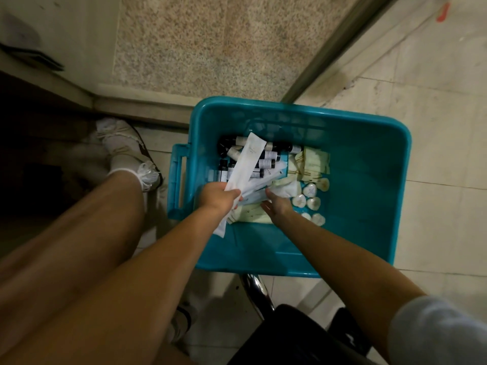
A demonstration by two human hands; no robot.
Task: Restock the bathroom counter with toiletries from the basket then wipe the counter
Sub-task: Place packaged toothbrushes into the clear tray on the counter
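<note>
Left hand (217, 193) grips long packets (247, 164), axes pointing away. Right hand (279, 205), grip open, lies just beside them.

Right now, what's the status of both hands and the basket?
Left hand gripping a bunch of long white packets. Right hand open, low inside the blue basket. Small bottles and round soaps inside; nothing in the way.

Single wide-angle head cam, steeply down & fwd, close above basket (369, 206).
</note>
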